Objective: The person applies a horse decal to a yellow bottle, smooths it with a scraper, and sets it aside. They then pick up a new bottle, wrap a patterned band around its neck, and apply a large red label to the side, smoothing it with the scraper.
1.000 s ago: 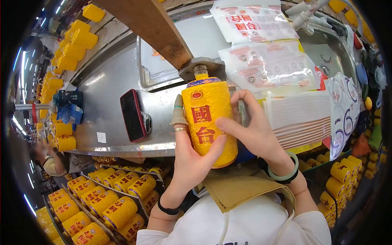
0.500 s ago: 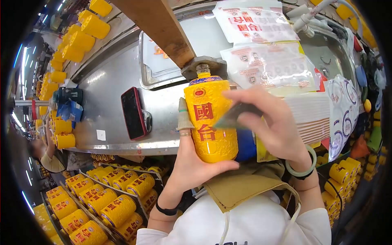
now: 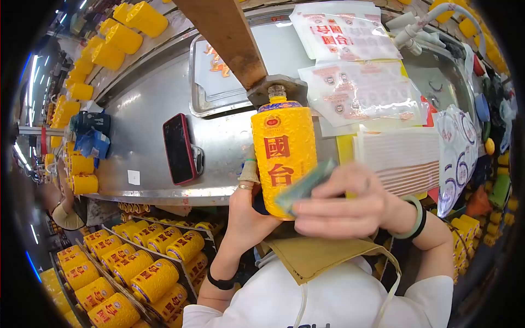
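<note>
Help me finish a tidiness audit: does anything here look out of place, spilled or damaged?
The phone seems out of place: it lies on the metal bench left of the yellow bottle, apparently unrelated to the work. I see no clear spill or damage.

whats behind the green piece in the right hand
Partly the yellow bottle, whose neck and red characters show. The bottle's lower-right surface directly behind the green piece is covered.
</note>
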`<action>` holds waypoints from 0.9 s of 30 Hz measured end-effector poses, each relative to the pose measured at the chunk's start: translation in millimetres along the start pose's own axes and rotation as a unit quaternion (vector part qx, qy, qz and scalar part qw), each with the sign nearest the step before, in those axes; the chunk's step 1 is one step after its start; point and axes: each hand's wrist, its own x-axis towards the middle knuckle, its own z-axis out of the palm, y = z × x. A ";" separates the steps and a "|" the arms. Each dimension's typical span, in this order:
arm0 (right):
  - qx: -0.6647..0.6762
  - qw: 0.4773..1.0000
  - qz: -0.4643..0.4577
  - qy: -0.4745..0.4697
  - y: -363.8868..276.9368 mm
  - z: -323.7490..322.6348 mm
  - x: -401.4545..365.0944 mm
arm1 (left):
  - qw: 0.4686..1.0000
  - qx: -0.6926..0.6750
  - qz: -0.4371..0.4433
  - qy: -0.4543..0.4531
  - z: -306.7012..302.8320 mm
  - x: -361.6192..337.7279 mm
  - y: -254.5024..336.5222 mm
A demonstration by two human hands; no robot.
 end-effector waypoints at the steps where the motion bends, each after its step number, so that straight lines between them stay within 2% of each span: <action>1: 0.030 0.999 -0.015 -0.020 -8.7 1.8 -0.7 | 1.000 0.000 0.001 0.002 1.2 0.2 1.7; 3: 0.064 0.996 0.012 -0.060 -12.8 -4.0 10.5 | 0.997 0.022 0.040 0.065 5.0 0.1 8.9; 4: -0.005 0.996 0.078 -0.052 -6.6 -2.1 20.7 | 0.994 0.078 0.043 0.070 6.5 -1.1 13.0; 5: -0.075 0.986 0.143 -0.043 2.7 -1.1 29.6 | 0.994 0.077 0.045 0.068 9.5 -1.8 14.5; 7: -0.150 0.980 0.123 0.042 42.3 -0.8 40.4 | 0.976 0.136 0.102 0.139 15.1 -2.2 17.1; 9: -0.261 0.964 0.039 0.026 59.6 -17.6 49.4 | 0.976 0.138 0.101 0.134 14.6 -4.6 20.5; 10: -0.261 0.964 0.038 0.026 55.6 -12.6 46.6 | 0.977 0.148 0.091 0.125 14.2 -6.6 21.8; 12: -0.177 0.983 -0.038 0.002 33.3 3.1 34.1 | 0.977 0.157 0.081 0.119 14.2 -7.2 21.0; 14: -0.059 0.989 -0.115 -0.074 7.2 7.4 28.8 | 0.987 0.072 0.018 0.141 17.8 -4.4 15.3; 15: 0.016 0.992 -0.099 -0.082 -3.3 7.2 30.5 | 0.987 0.069 0.021 0.141 17.8 -4.4 15.2; 17: 0.001 0.997 0.010 -0.081 2.0 11.3 35.0 | 0.985 0.087 0.057 0.137 16.0 -5.1 15.8; 18: -0.060 0.996 0.057 -0.035 16.7 13.9 39.5 | 0.977 0.153 0.094 0.117 12.8 -5.3 21.6; 19: -0.143 0.984 0.100 -0.020 32.2 12.4 41.5 | 0.978 0.138 0.090 0.124 13.7 -6.8 16.9; 21: -0.196 0.975 0.089 0.062 66.3 0.5 50.5 | 0.977 0.119 0.103 0.142 17.4 -3.7 20.9; 22: -0.202 0.974 0.085 0.061 65.8 -3.7 49.1 | 0.977 0.116 0.109 0.142 17.3 -3.3 22.1; 24: -0.217 0.976 0.005 0.026 53.7 -6.8 40.1 | 0.983 0.142 0.057 0.098 11.9 -6.6 22.6; 25: -0.191 0.980 -0.049 0.000 43.3 5.8 21.8 | 0.984 0.140 0.061 0.097 9.0 -6.6 20.9; 27: -0.046 0.993 -0.109 -0.005 12.3 11.8 12.2 | 0.991 0.083 0.058 0.086 6.8 -4.8 16.5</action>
